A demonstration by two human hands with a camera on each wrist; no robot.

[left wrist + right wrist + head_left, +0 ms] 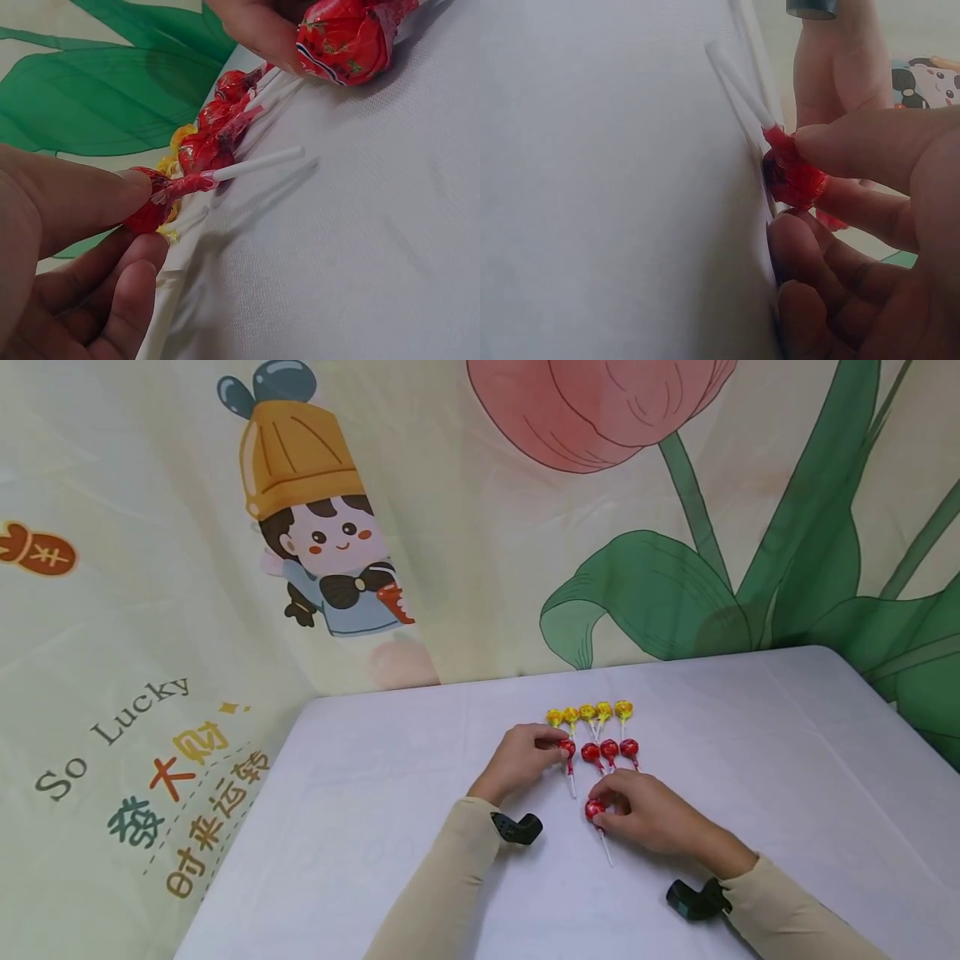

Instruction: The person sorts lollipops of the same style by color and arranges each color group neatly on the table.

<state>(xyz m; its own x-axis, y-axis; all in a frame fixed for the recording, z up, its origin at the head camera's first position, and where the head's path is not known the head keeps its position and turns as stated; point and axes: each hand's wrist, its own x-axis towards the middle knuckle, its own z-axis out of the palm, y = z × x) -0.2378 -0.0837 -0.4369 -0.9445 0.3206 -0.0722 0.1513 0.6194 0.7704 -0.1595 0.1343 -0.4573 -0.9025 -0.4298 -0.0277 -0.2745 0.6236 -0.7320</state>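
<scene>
My left hand pinches a red-wrapped lollipop by its candy head between thumb and fingers, the white stick pointing toward me. Nearer the front, my right hand pinches another red lollipop by its head, close to the tabletop, with its stick also pointing toward me. Between and beyond the hands lie several red lollipops side by side, their sticks partly hidden by the right hand in the head view. Behind them is a row of several yellow lollipops.
The lollipops lie on a table with a white cloth. Its far edge meets a printed curtain with a cartoon figure, a tulip and lettering. A black wrist camera sits on the left wrist, another black camera on the right.
</scene>
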